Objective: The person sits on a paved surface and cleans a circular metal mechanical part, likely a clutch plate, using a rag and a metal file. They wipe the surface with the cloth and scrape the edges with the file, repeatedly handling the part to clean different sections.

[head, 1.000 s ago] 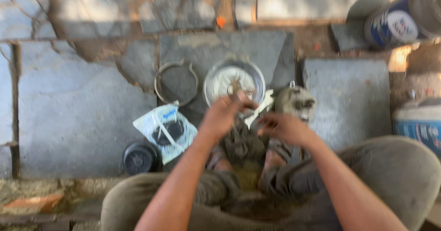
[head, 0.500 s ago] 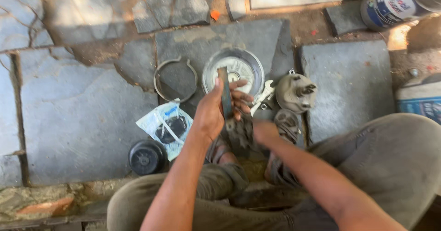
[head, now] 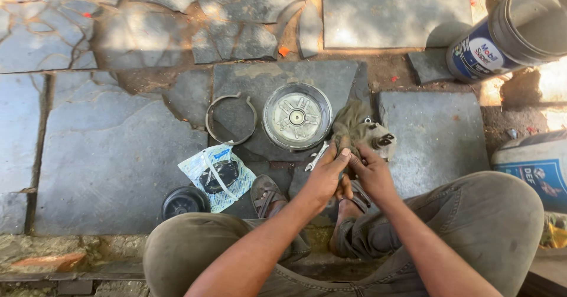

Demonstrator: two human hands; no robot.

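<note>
Two hands meet low on the stone paving, just above the person's sandalled feet: the left hand (head: 323, 176) and right hand (head: 372, 176) are pressed close, fingers curled around a grey rag (head: 353, 124) draped over a metal part (head: 383, 140), seemingly to wipe it. Both forearms reach forward between the bent knees. Beside them lie a round metal drum (head: 297, 117), an open ring (head: 231, 118) and a plastic packet (head: 216, 176).

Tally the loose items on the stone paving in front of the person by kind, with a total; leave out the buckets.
Round metal drum: 1
Metal ring clamp: 1
Plastic parts bag: 1
Black round part: 1
Wrench: 1
Metal housing part: 1
Rag, held by left hand and right hand: 1
Total: 7
</note>
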